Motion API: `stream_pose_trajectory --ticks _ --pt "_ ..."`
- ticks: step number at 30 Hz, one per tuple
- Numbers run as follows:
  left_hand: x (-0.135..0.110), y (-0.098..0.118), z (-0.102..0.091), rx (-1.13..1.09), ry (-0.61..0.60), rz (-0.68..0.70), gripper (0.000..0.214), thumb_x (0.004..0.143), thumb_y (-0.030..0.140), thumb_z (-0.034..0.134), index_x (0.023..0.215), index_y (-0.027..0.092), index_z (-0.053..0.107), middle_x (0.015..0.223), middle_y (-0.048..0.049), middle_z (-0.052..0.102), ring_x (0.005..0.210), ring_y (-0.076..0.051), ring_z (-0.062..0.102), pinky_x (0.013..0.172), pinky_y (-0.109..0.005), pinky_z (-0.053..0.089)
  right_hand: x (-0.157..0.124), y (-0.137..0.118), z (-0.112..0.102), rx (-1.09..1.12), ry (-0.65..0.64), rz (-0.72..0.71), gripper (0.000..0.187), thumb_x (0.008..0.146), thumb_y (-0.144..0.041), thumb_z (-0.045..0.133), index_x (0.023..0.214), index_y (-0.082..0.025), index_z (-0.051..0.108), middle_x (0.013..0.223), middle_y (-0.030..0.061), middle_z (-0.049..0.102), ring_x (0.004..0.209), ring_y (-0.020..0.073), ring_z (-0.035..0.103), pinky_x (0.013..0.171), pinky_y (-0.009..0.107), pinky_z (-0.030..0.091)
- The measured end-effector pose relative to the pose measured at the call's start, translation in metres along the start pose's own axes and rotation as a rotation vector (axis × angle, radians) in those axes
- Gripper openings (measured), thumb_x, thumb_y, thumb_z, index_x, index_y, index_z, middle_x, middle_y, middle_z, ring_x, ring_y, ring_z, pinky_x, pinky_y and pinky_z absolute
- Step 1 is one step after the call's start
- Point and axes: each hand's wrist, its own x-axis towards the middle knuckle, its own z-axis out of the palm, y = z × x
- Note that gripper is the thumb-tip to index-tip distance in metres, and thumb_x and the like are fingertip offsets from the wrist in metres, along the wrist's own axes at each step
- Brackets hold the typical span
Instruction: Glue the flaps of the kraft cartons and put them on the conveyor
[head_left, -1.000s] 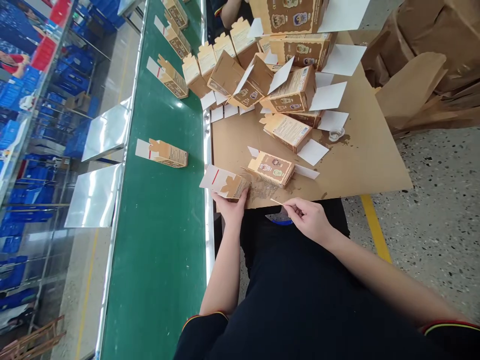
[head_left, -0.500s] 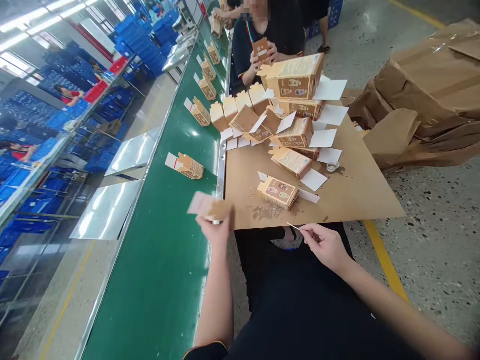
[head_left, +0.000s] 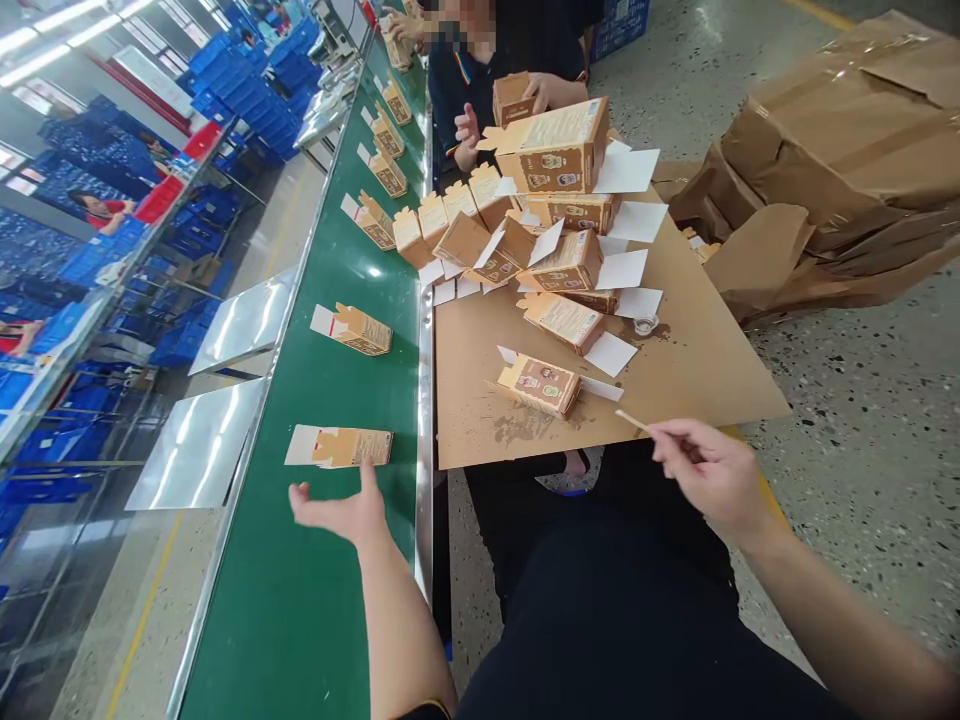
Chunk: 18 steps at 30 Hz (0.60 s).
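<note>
My left hand (head_left: 341,508) is over the green conveyor belt (head_left: 292,620), thumb and fingers spread, holding nothing. Just beyond it a small printed carton (head_left: 356,447) lies on the belt, its white flap pointing left. Between the fingertips of my right hand (head_left: 709,468) is a thin stick with a pale tip, like a cotton swab (head_left: 632,421), above the front edge of the brown cardboard sheet (head_left: 705,370). Nearest the swab, a printed carton (head_left: 541,385) rests on the sheet beside a damp patch.
Several cartons (head_left: 559,262) are piled toward the sheet's far side, by a small clear dish (head_left: 645,326). More cartons (head_left: 363,328) stand along the belt. Across the pile a co-worker's hand (head_left: 546,90) holds a carton. A large brown paper-wrapped bundle (head_left: 847,170) is at right.
My left hand has moved left over the belt and let go of the carton, which now lies there. My right hand has shifted right with the swab. The co-worker's left-side hand has come off their carton.
</note>
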Motion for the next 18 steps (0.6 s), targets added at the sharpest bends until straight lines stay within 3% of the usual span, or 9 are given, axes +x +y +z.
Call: stream_pose_trajectory --ticks 2,3,5,7,10,13,18 --pt "-0.024 0.024 0.002 -0.007 0.098 0.185 0.081 0.084 0.045 0.087 0.148 0.024 0.042 0.155 -0.0186 0.048 0.153 -0.039 0.053 0.131 -0.068 0.047 0.014 0.006 -0.02 -0.044 0.124 0.025 0.038 0.107 -0.06 0.075 0.095 -0.024 0.082 0.067 0.0033 0.072 0.048 0.0151 0.063 0.047 0.028 0.053" --pt "-0.039 0.042 0.008 -0.044 0.051 0.286 0.073 0.087 0.045 0.085 0.146 0.025 0.047 0.15 -0.0168 0.052 0.146 -0.037 0.059 0.126 -0.065 0.052 0.023 0.011 -0.028 -0.063 0.169 0.036 0.04 0.104 -0.061 0.077 0.094 -0.023 0.081 0.067 0.0037 0.072 0.048 0.0152 0.063 0.047 0.028 0.053" --pt "-0.076 0.083 0.031 -0.147 -0.224 0.53 0.065 0.091 0.049 0.083 0.145 0.026 0.056 0.144 -0.0156 0.059 0.138 -0.036 0.065 0.12 -0.061 0.057 0.046 0.019 -0.039 -0.096 0.212 0.059 0.043 0.1 -0.064 0.08 0.091 -0.023 0.079 0.067 0.0039 0.071 0.049 0.0148 0.061 0.048 0.028 0.052" --pt "-0.112 0.126 0.064 -0.195 -0.517 0.751 0.073 0.091 0.053 0.087 0.153 0.027 0.059 0.151 -0.0184 0.064 0.149 -0.04 0.062 0.128 -0.063 0.05 0.071 0.026 -0.041 -0.134 0.206 0.073 0.043 0.098 -0.065 0.079 0.09 -0.022 0.078 0.068 0.0041 0.071 0.051 0.0142 0.061 0.051 0.028 0.051" --pt "-0.147 0.17 0.112 -0.144 -0.762 0.919 0.084 0.089 0.057 0.09 0.162 0.028 0.06 0.161 -0.0203 0.067 0.161 -0.046 0.054 0.138 -0.069 0.034 0.102 0.029 -0.036 -0.231 0.181 0.056 0.035 0.1 -0.055 0.073 0.091 -0.021 0.077 0.071 0.0054 0.074 0.057 0.0148 0.064 0.06 0.029 0.053" --pt "-0.143 0.181 0.128 -0.019 -0.826 0.985 0.06 0.099 0.043 0.08 0.157 0.031 0.069 0.158 -0.0158 0.073 0.16 -0.043 0.056 0.142 -0.071 0.02 0.119 0.027 -0.03 -0.317 0.145 0.041 0.025 0.1 -0.043 0.068 0.091 -0.021 0.077 0.073 0.0066 0.076 0.062 0.0168 0.066 0.067 0.03 0.054" --pt "-0.065 0.181 0.098 0.057 -0.909 1.242 0.039 0.096 0.025 0.068 0.133 0.03 0.078 0.133 -0.0111 0.081 0.139 -0.039 0.067 0.143 -0.071 0.012 0.128 0.027 -0.028 -0.438 0.074 0.055 0.016 0.1 -0.032 0.066 0.091 -0.023 0.075 0.075 0.0046 0.074 0.066 0.0195 0.066 0.074 0.033 0.053"
